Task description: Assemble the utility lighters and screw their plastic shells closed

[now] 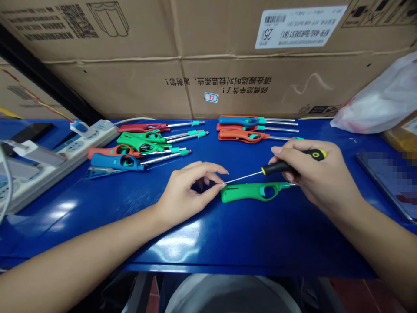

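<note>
A green lighter (252, 191) lies flat on the blue table (228, 234) between my hands. My right hand (312, 174) is closed round the black and yellow handle of a thin screwdriver (286, 165), whose metal shaft slants left and down to the lighter's butt end. My left hand (189, 187) rests on the table with thumb and forefinger pinched together right at the screwdriver's tip and the lighter's left end. Whether a tiny part sits in that pinch cannot be made out.
Several lighters in red, green and blue (140, 148) lie in a heap at the back left. Three more lighters (250, 128) lie at the back centre. A white power strip (52, 161) runs along the left. Cardboard boxes (195, 65) wall off the back. A plastic bag (381, 104) sits at the right.
</note>
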A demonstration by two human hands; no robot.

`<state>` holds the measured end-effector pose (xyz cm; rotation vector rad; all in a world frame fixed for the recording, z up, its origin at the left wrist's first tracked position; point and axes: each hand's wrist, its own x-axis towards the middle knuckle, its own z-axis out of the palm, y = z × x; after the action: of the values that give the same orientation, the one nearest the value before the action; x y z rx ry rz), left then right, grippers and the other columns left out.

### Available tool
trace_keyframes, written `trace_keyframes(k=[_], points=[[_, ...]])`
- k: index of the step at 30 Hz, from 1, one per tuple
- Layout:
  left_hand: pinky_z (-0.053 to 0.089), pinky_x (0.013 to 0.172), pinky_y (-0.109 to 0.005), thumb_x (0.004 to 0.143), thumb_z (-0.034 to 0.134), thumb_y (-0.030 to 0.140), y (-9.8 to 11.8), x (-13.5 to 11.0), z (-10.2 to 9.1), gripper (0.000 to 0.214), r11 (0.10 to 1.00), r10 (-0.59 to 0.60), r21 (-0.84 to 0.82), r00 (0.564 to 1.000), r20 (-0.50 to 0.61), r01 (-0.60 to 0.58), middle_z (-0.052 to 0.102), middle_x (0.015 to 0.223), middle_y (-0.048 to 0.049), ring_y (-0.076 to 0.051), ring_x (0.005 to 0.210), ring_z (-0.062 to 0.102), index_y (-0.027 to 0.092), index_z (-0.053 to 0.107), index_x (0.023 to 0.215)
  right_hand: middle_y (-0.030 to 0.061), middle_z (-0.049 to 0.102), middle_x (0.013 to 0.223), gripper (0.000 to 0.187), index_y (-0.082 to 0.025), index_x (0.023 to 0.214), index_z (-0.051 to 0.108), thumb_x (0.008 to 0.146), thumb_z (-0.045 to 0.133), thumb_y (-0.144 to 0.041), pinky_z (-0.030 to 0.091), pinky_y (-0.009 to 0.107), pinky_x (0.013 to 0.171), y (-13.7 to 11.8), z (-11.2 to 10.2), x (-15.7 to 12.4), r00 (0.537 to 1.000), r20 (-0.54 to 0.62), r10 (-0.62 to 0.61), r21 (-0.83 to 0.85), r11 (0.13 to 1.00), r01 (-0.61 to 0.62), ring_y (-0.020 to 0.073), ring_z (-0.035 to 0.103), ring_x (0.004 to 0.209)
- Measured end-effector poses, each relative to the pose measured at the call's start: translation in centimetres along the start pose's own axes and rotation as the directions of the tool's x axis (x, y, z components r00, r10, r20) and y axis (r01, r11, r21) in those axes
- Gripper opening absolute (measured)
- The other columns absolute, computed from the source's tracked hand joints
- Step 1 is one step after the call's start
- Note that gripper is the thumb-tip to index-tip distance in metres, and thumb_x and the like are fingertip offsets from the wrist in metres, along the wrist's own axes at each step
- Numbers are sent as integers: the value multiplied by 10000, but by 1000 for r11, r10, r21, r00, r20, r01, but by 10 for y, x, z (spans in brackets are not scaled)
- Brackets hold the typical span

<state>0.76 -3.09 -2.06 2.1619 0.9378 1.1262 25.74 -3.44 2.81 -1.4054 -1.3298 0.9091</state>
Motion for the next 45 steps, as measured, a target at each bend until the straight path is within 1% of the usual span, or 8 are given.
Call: trace_keyframes(k=[6, 12, 15, 19, 24, 30, 37, 45], points=[[534, 695, -246, 898, 732, 154, 0, 1, -2, 203, 999, 5, 47, 1000, -22, -4, 778, 863, 5, -123, 733, 672, 203, 708, 1094, -32, 491, 388, 360, -197, 637, 674, 832, 775, -483, 231, 220, 338, 2, 4, 2, 996, -8, 92, 110, 990, -91, 73, 359, 330], [567, 887, -338, 835, 820, 358, 1, 4, -6, 555, 994, -48, 102, 995, 90, 39, 718, 1250, -72, -220, 1070, 672, 233, 614, 1334, -33, 460, 399, 319, -187, 615, 653, 852, 752, -375, 239, 218, 335, -4, -1, 2, 997, -75, 29, 141, 990, -18, 85, 411, 343], [528, 996, -391, 795, 846, 410, 2, 5, -7, 617, 990, -40, 137, 986, 159, 19, 701, 1290, -79, -244, 1125, 640, 215, 612, 1332, -52, 463, 432, 217, -196, 665, 637, 833, 750, -275, 254, 214, 331, -7, -8, 4, 1000, -26, -11, 199, 980, 16, 76, 392, 345], [500, 1028, -421, 787, 846, 362, 1, 3, -3, 572, 990, -51, 142, 964, 261, 14, 734, 1215, -70, -253, 1120, 630, 189, 645, 1295, -78, 476, 448, 148, -200, 769, 682, 755, 829, -215, 303, 213, 333, -18, -19, 9, 985, 146, -89, 255, 966, 50, 70, 401, 341], [492, 1007, -439, 825, 793, 256, -1, 1, 2, 487, 992, -50, 123, 948, 315, 12, 746, 1175, -64, -246, 1074, 642, 178, 658, 1287, -84, 470, 465, 339, -176, 693, 696, 657, 925, -423, 319, 224, 307, -39, -22, 10, 984, 28, -174, 290, 944, 159, 53, 392, 339], [493, 981, -438, 835, 817, 313, 1, -2, 6, 445, 997, -25, 71, 938, 345, 1, 754, 1169, -74, -258, 1058, 647, 198, 676, 1242, -28, 657, 771, 212, -208, 759, 680, 839, 806, -357, 395, 244, 331, -54, -4, 1, 939, -37, -343, 163, 925, 344, 73, 548, 423], [493, 986, -427, 835, 819, 381, 4, -2, 5, 457, 997, -30, 74, 933, 359, 3, 733, 1139, -84, -258, 1048, 632, 195, 691, 1232, -11, 651, 674, 243, -191, 700, 673, 901, 737, -312, 297, 269, 271, -34, 21, -9, 921, -105, -375, 225, 893, 390, 76, 493, 322], [503, 943, -396, 850, 814, 335, 2, -2, 5, 336, 998, -29, 64, 937, 349, 7, 732, 1072, -66, -229, 991, 631, 198, 750, 1150, -8, 635, 640, 239, -200, 676, 681, 915, 672, -222, 269, 262, 280, -19, 22, -11, 898, -58, -436, 184, 880, 438, 70, 452, 324]])
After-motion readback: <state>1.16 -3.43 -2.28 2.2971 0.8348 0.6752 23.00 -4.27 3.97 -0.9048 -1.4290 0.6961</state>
